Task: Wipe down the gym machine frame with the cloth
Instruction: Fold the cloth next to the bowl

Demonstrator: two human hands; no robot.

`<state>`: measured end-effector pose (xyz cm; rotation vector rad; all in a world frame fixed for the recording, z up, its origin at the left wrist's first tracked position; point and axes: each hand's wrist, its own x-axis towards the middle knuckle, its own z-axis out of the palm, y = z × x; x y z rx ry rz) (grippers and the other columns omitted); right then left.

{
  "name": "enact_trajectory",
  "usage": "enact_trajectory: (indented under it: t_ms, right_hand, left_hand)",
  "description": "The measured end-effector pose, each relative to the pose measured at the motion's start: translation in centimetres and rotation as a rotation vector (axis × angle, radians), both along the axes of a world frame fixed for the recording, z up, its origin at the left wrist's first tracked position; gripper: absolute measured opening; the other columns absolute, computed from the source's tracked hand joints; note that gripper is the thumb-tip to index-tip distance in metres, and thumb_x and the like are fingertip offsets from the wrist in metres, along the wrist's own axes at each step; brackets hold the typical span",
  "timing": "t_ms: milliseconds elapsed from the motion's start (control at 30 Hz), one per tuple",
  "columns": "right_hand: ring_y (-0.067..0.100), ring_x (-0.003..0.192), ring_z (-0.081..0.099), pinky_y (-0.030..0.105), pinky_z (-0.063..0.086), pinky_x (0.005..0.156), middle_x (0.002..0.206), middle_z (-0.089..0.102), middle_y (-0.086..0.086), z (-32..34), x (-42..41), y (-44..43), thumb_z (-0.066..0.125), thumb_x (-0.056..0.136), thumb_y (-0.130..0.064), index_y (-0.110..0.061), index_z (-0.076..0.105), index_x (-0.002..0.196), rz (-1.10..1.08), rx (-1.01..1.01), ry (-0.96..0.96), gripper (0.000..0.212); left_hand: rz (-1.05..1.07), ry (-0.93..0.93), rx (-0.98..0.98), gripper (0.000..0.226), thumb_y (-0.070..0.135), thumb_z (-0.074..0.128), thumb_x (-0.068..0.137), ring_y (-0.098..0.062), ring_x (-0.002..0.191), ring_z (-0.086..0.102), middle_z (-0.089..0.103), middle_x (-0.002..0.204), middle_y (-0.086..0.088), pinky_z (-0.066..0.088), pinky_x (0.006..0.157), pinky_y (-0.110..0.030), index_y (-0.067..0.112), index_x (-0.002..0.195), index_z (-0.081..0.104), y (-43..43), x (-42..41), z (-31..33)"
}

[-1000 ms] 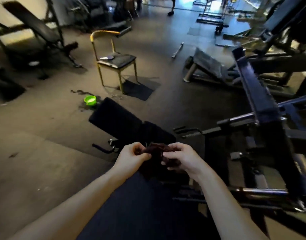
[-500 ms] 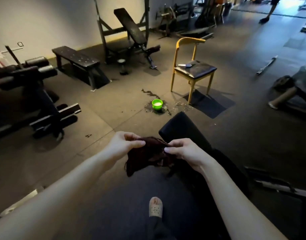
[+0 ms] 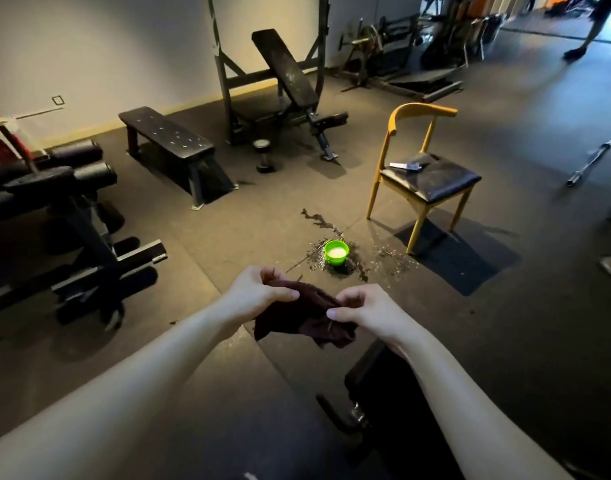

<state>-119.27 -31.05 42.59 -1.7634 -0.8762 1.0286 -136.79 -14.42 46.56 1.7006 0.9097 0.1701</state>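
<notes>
Both hands are gripping the dark cloth: left hand is pinching its upper edge, right hand is pinching the right side, fingers curled on the fabric. The cloth is hanging bunched between them in mid-air, touching no equipment. They are probably refolding or wringing it to get a clean face. The black machine pad is sitting just under the right forearm. Its frame is mostly out of view, so wiping isn't happening yet. Further out, a green bucket of milky liquid is standing in a wet splash patch, likely for rinsing. Beyond: yellow chair, flat bench, incline bench.
</notes>
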Motion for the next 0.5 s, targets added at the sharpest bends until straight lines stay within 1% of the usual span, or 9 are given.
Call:
enact_trajectory:
  t_ms: [67, 100, 167, 200, 267, 300, 367, 433, 500]
  right_hand:
    - [0.016, 0.075, 0.068, 0.032, 0.053, 0.079, 0.077, 0.073, 0.008, 0.3, 3.1, 3.3, 0.079, 0.085, -0.017, -0.011, 0.078, 0.083, -0.045, 0.002, -0.021, 0.007]
    - [0.017, 0.076, 0.068, 0.031, 0.053, 0.078, 0.077, 0.073, 0.01, 0.3, 4.8, 4.9, 0.077, 0.087, -0.016, -0.01, 0.078, 0.083, -0.071, 0.004, -0.024, 0.007]
    - [0.016, 0.077, 0.065, 0.028, 0.05, 0.075, 0.076, 0.071, 0.006, 0.2, 8.2, 8.2, 0.076, 0.088, -0.015, -0.012, 0.078, 0.082, -0.137, 0.007, -0.027, 0.007]
    - [0.017, 0.079, 0.064, 0.029, 0.049, 0.076, 0.077, 0.07, 0.004, 0.1, 9.8, 9.9, 0.076, 0.087, -0.017, -0.012, 0.078, 0.082, -0.164, 0.003, -0.04, 0.007]
    - [0.021, 0.085, 0.064, 0.033, 0.049, 0.081, 0.082, 0.071, 0.007, -0.1, 13.1, 13.3, 0.076, 0.086, -0.022, -0.011, 0.078, 0.086, -0.19, 0.009, -0.076, 0.011]
    - [0.022, 0.086, 0.064, 0.032, 0.05, 0.081, 0.083, 0.071, 0.008, 0.0, 14.6, 14.9, 0.075, 0.088, -0.02, -0.01, 0.078, 0.087, -0.207, 0.006, -0.08, 0.011]
    - [0.017, 0.081, 0.066, 0.025, 0.051, 0.074, 0.079, 0.071, 0.005, 0.2, 17.1, 17.6, 0.071, 0.091, -0.014, -0.009, 0.078, 0.086, -0.245, -0.003, -0.083, 0.009]
    - [0.018, 0.079, 0.07, 0.021, 0.053, 0.07, 0.079, 0.074, 0.004, 0.6, 19.5, 19.8, 0.071, 0.093, -0.014, -0.012, 0.078, 0.086, -0.287, -0.003, -0.098, 0.01]
    - [0.02, 0.084, 0.072, 0.021, 0.054, 0.071, 0.084, 0.075, 0.007, 0.8, 22.0, 21.4, 0.071, 0.094, -0.017, -0.012, 0.078, 0.089, -0.323, 0.0, -0.106, 0.01]
  left_hand:
    - [-0.032, 0.01, 0.004, 0.022, 0.016, 0.082, 0.083, -0.022, 0.088, 0.074, 0.076, 0.093, -0.009, 0.057, 0.066, -0.023, 0.007, 0.099, 0.071, 4.1, 3.3, -0.3]
    - [-0.059, 0.011, 0.01, 0.021, 0.016, 0.082, 0.083, -0.021, 0.089, 0.073, 0.076, 0.093, -0.008, 0.058, 0.068, -0.025, 0.008, 0.099, 0.071, 6.2, 5.0, -0.6]
    - [-0.144, 0.012, 0.031, 0.021, 0.016, 0.081, 0.083, -0.021, 0.091, 0.071, 0.075, 0.095, -0.01, 0.057, 0.079, -0.032, 0.008, 0.099, 0.07, 10.5, 8.7, -0.9]
    - [-0.187, 0.013, 0.043, 0.02, 0.014, 0.08, 0.084, -0.019, 0.09, 0.069, 0.073, 0.093, -0.01, 0.054, 0.081, -0.032, 0.007, 0.099, 0.069, 12.6, 10.5, -1.0]
    - [-0.273, 0.013, 0.062, 0.016, 0.011, 0.078, 0.085, -0.016, 0.087, 0.064, 0.07, 0.09, -0.007, 0.049, 0.078, -0.027, 0.008, 0.098, 0.068, 16.8, 14.3, -1.1]
    - [-0.317, 0.021, 0.059, 0.015, 0.01, 0.077, 0.086, -0.015, 0.088, 0.064, 0.07, 0.091, -0.006, 0.048, 0.077, -0.025, 0.01, 0.098, 0.069, 18.9, 16.2, -1.0]
    - [-0.395, 0.041, 0.054, 0.015, 0.011, 0.076, 0.086, -0.015, 0.092, 0.066, 0.074, 0.097, -0.008, 0.049, 0.077, -0.023, 0.014, 0.099, 0.071, 22.8, 19.9, -0.7]
    - [-0.466, 0.06, 0.063, 0.014, 0.011, 0.077, 0.085, -0.016, 0.093, 0.068, 0.076, 0.099, -0.01, 0.05, 0.081, -0.026, 0.015, 0.098, 0.074, 26.0, 23.7, -0.5]
    - [-0.514, 0.072, 0.063, 0.009, 0.013, 0.078, 0.083, -0.019, 0.091, 0.068, 0.076, 0.093, -0.01, 0.05, 0.081, -0.029, 0.016, 0.091, 0.076, 28.5, 27.4, -0.5]
